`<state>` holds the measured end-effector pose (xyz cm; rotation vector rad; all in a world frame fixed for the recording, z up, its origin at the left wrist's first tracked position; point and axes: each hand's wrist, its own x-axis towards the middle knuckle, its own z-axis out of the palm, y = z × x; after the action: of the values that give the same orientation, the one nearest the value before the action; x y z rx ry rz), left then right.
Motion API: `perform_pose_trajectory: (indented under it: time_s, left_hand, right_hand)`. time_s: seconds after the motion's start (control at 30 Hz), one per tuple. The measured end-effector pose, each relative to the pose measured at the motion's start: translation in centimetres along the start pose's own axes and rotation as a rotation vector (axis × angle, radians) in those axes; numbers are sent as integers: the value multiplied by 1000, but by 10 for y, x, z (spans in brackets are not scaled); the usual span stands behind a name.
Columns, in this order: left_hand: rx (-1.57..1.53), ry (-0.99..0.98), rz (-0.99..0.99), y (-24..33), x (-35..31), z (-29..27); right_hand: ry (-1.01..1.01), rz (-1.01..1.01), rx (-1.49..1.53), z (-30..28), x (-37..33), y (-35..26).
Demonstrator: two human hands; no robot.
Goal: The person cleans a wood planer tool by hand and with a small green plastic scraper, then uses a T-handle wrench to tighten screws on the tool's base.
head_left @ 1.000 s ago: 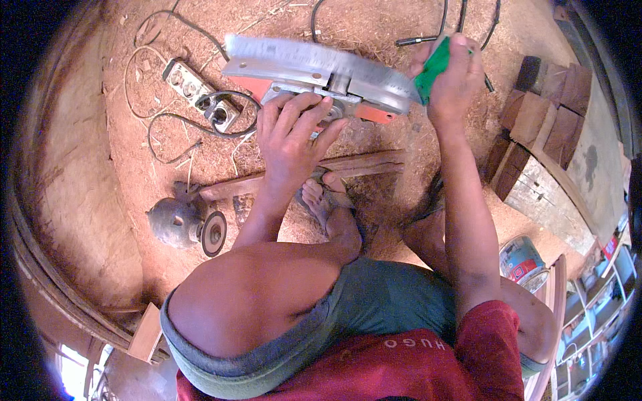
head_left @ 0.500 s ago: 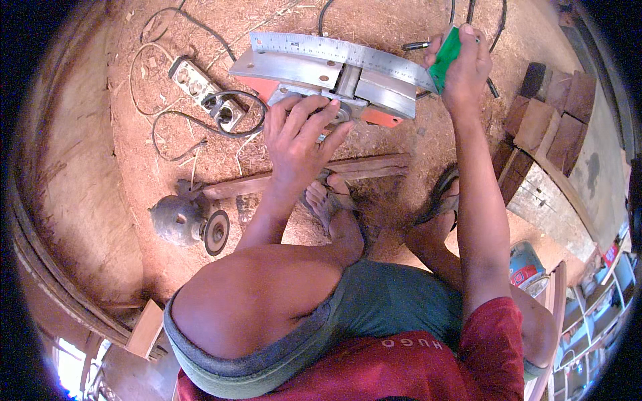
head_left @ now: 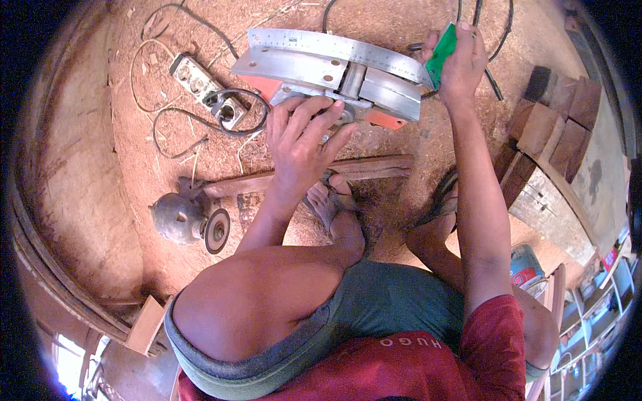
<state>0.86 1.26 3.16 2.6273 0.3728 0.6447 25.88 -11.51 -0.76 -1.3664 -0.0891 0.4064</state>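
Pinching green-handled square (head_left: 338,49) in right hand (head_left: 463,75), steadying planer (head_left: 304,71) with spread left hand (head_left: 299,136), ideally keeping the two flush without rocking.

The green-handled square (head_left: 361,53), its blade (head_left: 334,47) blurred a second ago, now shows clearly, shifted rightward along the metal tool (head_left: 311,71).

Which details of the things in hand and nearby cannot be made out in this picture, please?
In the head view:
Silver-and-orange metal tool: near side partly hidden by the left hand.
Flat green handle: partly covered by the right hand.
Silver metal ruler: fine marks too small to read surely.
Rightmost black cable: cut off by the upper edge, so where it leads is unseen.
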Motion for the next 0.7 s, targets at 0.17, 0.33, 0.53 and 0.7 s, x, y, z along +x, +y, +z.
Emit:
perform_pose_trajectory:
  time_s: [0.17, 0.33, 0.53, 0.7]
  left_hand:
    - [-8, 11, 8, -1, -1, 2]
    - [-14, 9, 5, -1, 0, 1]
    - [-12, 12, 35, 1, 4, -2]
    - [-6, -1, 25, 2, 3, -3]
  right_hand:
    - [-51, -52, 1, -3, 2, 3]
    - [-9, -8, -24, -2, 3, 3]
    - [-14, -8, -3, -3, -1, 7]
    - [-7, 4, 1, -1, -7, 5]
